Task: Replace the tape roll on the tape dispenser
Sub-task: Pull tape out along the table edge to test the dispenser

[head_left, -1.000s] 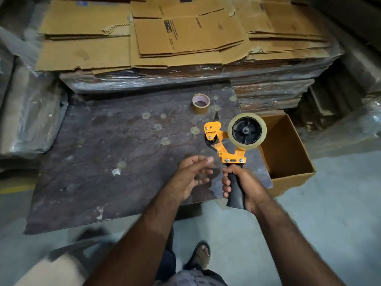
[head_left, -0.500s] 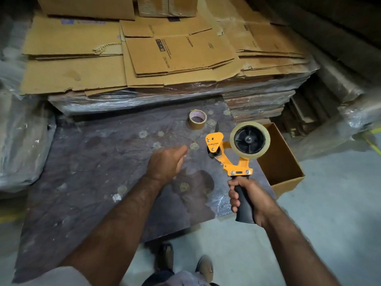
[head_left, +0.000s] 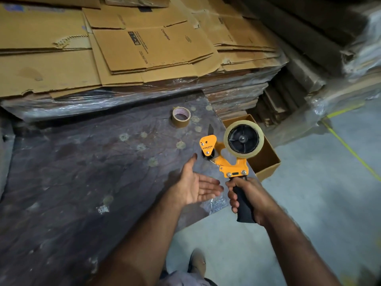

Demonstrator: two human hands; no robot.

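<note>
My right hand grips the black handle of an orange tape dispenser, held upright over the table's right edge. A clear tape roll sits on the dispenser's black hub. My left hand is just left of the handle, palm up, fingers straight and spread, holding nothing. A small brown tape roll lies flat on the dark table, farther back, apart from both hands.
Stacks of flattened cardboard boxes wrapped in plastic rise behind the table. An open cardboard box stands on the floor right of the table, behind the dispenser. Grey concrete floor with a yellow line lies to the right. My foot is below.
My left hand reached out over the table, then drew back beside the handle and turned palm up. The dispenser stayed in my right hand's grip.
</note>
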